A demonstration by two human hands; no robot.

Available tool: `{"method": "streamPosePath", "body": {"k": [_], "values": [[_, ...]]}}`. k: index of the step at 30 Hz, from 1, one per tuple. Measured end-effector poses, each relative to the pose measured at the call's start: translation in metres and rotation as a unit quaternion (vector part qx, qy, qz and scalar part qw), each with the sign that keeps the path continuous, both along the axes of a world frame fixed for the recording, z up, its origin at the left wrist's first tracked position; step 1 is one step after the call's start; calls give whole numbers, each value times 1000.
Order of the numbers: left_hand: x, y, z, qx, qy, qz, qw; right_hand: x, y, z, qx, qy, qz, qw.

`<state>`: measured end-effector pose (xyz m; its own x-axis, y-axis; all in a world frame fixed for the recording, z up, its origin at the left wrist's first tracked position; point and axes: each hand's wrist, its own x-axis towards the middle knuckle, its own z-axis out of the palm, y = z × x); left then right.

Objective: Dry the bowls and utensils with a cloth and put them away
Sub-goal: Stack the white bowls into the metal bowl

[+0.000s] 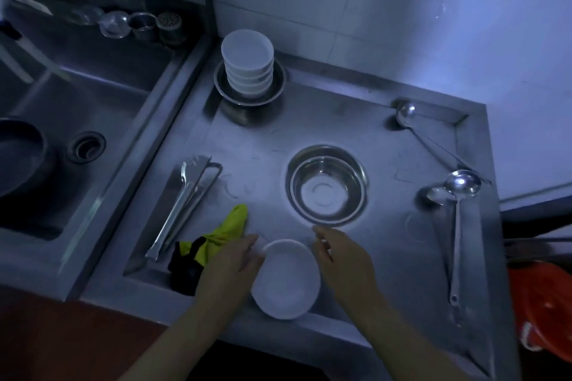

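A white bowl [286, 280] is at the front edge of the steel counter [263, 164], between my two hands. My right hand [339, 257] curls its fingers on the bowl's right rim. My left hand [230, 263] lies over a green and black cloth [227, 230], its fingers reaching the bowl's left rim. Its grip on the cloth is hidden. Behind the white bowl sits a steel bowl [326, 185]. A stack of white bowls [247, 63] stands in a steel bowl [278, 88] at the back. Steel tongs [182, 204] lie at the left.
Two ladles [458, 195] [408, 113] and a spoon [435, 195] lie along the counter's right side. A sink [77, 96] with a dark pan [18, 155] is to the left, with small steel cups [142, 25] behind it. An orange object [544, 306] is at the far right.
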<state>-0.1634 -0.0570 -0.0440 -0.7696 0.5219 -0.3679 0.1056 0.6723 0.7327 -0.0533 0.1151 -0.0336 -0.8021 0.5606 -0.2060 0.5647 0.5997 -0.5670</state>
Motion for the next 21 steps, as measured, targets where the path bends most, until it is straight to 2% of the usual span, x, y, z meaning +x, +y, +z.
{"method": "streamPosePath", "body": {"k": [5,11,21], "values": [[32,-17,-6,-11,-60,27,998,28,-24,-15,-60,-19,34,997],[46,-19,-10,21,-81,60,995,36,-40,-22,-110,-11,-22,994],[43,-10,-4,74,-76,106,989,26,-44,-9,-94,10,-64,993]]}}
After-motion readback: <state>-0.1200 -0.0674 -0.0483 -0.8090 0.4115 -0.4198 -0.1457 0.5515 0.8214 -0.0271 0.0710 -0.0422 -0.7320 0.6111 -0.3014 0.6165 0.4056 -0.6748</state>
